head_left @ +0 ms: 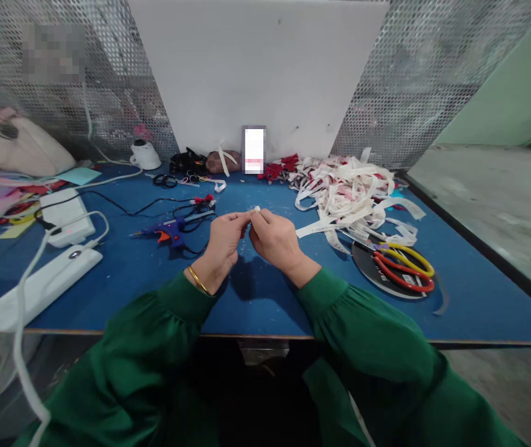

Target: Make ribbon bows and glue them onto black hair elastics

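Observation:
My left hand (222,243) and my right hand (276,239) meet over the middle of the blue table (265,298), fingertips pinched together on a small white piece of ribbon (256,210). Both wrists come out of green sleeves, and a gold bangle sits on the left wrist. A blue glue gun (172,231) with an orange trigger lies just left of my left hand. A heap of white printed ribbon strips (353,192) lies to the right of my right hand.
Red and yellow scissors (405,268) rest on a black disc at the right. White power strips (44,285) with cables lie at the left. Red bows (280,167), hair ties and a white cup (145,155) line the back, before a white board and perforated metal walls.

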Motion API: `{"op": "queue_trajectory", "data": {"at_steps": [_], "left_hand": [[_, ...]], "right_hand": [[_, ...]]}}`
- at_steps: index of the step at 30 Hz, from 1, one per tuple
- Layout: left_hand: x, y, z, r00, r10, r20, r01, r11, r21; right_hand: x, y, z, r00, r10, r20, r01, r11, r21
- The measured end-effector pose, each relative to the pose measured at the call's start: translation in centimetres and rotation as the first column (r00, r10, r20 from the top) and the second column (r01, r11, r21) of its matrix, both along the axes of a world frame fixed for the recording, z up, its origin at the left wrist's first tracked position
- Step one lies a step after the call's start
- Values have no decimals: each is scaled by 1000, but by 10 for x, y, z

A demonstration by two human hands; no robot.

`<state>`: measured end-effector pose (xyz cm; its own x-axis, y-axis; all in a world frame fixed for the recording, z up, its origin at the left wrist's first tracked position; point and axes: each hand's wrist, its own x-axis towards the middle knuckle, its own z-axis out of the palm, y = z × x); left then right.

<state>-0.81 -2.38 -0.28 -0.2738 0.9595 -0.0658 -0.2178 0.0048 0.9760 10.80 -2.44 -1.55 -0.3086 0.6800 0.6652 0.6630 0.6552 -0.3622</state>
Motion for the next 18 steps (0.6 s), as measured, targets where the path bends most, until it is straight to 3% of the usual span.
{"op": "queue_trajectory", "data": {"at_steps": [3, 6, 9, 14, 18], "left_hand": [[-4, 1, 1, 998, -38, 45, 40, 998, -46], [-6, 0, 6, 996, -55, 70, 55, 998, -9], [-7, -2, 11, 997, -69, 46, 69, 998, -10], [-8, -1, 12, 998, -67, 5, 67, 998, 22], [-9, 2, 11, 998, -59, -22, 60, 996, 61]], "right_hand": [[1, 3, 0, 986, -33, -165, 21, 997, -73], [1, 5, 3, 888, -76, -453, -41, 969, -242], [0, 5, 4, 813, -106, -572, -122, 930, -346], [0, 6, 3, 855, -51, -516, -144, 932, -332], [5, 5, 5, 976, -25, -214, -6, 990, -143]]}}
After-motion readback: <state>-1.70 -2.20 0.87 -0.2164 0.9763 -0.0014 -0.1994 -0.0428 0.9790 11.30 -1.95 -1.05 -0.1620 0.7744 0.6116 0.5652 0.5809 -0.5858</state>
